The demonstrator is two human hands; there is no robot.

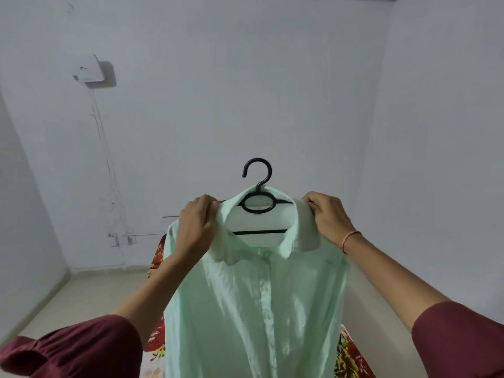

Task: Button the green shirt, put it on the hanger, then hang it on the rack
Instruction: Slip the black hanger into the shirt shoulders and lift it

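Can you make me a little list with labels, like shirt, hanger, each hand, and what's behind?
shirt: pale green shirt, front closed along the buttons, held up in the air
hanger: black hanger inside the collar, hook sticking up, hooked on nothing
left hand: left hand grips one shoulder of the shirt
right hand: right hand grips the other shoulder
behind: white wall, white box on it, flowered cloth below
rack: not in view

Mint shirt point(256, 309), blk hanger point(257, 184).
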